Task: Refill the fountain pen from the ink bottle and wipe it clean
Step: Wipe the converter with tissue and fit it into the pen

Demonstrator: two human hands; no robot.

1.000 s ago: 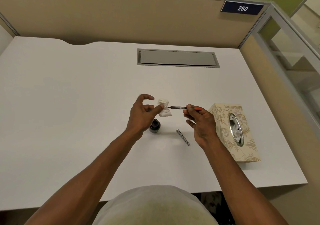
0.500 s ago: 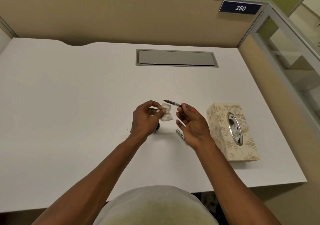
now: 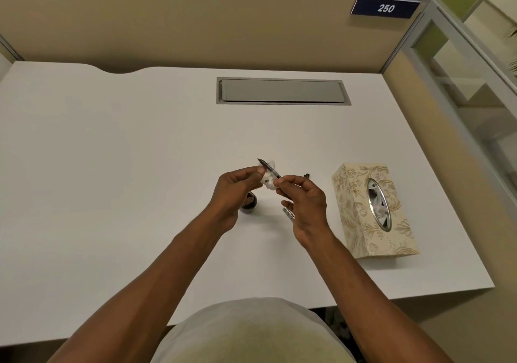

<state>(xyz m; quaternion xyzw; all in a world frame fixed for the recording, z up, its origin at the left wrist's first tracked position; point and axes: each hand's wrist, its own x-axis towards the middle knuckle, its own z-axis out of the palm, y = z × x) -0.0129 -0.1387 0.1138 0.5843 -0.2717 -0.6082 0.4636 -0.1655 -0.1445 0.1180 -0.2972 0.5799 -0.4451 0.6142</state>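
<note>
My right hand grips the dark fountain pen by its barrel, nib pointing up and to the left. My left hand pinches a crumpled white tissue around the pen just below the nib; a dark ink spot shows on the tissue. The small dark ink bottle stands on the white desk under my left hand, partly hidden by it. A silvery pen part lies on the desk beneath my right hand.
A patterned tissue box lies to the right of my hands. A small dark piece rests on the desk behind my right hand. A grey cable hatch is set into the desk's far side, before the beige partition.
The pen swung from pointing left to pointing up-left. My hands closed together and the tissue now wraps the pen near the nib.
</note>
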